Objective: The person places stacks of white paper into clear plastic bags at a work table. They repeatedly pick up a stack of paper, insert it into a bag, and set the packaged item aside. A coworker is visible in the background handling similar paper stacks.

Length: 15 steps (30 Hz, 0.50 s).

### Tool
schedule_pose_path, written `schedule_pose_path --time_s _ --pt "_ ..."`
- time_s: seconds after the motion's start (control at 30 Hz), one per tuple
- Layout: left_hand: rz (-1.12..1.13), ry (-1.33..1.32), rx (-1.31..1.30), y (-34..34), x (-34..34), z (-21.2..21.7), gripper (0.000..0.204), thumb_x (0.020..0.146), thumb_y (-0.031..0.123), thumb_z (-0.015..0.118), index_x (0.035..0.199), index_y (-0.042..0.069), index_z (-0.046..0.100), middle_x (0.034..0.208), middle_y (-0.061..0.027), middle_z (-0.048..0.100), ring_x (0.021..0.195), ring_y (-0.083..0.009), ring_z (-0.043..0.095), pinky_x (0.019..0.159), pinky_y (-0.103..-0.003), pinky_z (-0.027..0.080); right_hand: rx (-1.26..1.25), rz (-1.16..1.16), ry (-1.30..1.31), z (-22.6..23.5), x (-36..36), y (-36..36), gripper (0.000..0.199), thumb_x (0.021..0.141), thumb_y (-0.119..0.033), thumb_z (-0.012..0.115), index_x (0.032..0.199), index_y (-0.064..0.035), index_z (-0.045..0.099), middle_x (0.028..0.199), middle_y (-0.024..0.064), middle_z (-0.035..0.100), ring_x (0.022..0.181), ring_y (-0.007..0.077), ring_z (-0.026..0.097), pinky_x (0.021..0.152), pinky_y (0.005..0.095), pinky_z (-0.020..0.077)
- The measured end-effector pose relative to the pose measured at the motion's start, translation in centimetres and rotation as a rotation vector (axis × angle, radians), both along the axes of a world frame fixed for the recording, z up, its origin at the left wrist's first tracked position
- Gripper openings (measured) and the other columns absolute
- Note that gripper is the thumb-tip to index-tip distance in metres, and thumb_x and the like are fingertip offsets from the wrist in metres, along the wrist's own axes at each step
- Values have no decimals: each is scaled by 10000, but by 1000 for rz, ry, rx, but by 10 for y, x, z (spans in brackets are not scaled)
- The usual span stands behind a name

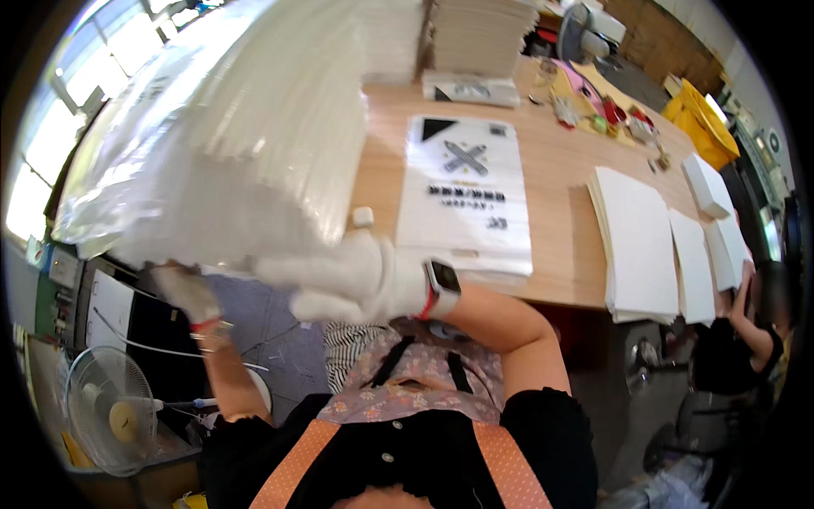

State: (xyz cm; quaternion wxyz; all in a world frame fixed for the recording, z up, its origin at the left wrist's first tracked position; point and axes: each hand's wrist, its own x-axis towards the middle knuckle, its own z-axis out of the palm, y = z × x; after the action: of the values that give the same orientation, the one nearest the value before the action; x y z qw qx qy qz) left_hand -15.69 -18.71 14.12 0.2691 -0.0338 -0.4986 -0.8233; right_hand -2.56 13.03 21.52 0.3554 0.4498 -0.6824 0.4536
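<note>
A tall, shiny pile of translucent plastic sheets or bags [254, 127] fills the left of the table and bulges over its near edge. My left hand [185, 293], in a pale glove, is at the pile's lower left edge; its fingers are blurred and partly hidden there. My right hand [343, 276], white-gloved and smeared by motion, reaches leftward along the pile's near edge with fingers stretched out and apart. Whether it touches the plastic I cannot tell. Just right of the pile lies a flat stack of printed white plastic bags [464, 199]. A small white block [363, 217] sits between them.
White paper stacks [636, 246] lie along the table's right side, with small white boxes [708, 187] beside them. Behind stand a taller stack [475, 42] and scattered small items [610, 110]. A fan [114, 411] stands lower left. A co-worker [738, 348] sits at right.
</note>
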Motion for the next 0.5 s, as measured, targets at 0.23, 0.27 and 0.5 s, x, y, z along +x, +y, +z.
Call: schedule_pose_path --time_s 0.23,0.27,0.5 --pt "-872 117 -1143 234 109 -173 104 851 53 533 931 6 578 845 -133 613 666 -237 606 609 -343 503 594 -330 -1439 -176 117 57 450 929 -479 419 1225 -168 554 1021 137 656 921 320 635 790 400 499" --pt "-735 179 -1203 265 108 -183 144 820 96 581 950 33 588 885 -148 602 739 -291 603 657 -384 491 486 -389 -1398 -200 139 65 460 927 -480 421 1238 -165 546 1033 143 656 923 332 631 806 397 494" --pt "-510 542 -1610 383 50 -196 227 829 299 554 794 84 619 995 -114 592 894 -310 498 884 -378 388 -225 -499 -1751 -217 203 92 421 931 -380 511 1247 -107 556 974 102 687 810 175 675 776 293 500"
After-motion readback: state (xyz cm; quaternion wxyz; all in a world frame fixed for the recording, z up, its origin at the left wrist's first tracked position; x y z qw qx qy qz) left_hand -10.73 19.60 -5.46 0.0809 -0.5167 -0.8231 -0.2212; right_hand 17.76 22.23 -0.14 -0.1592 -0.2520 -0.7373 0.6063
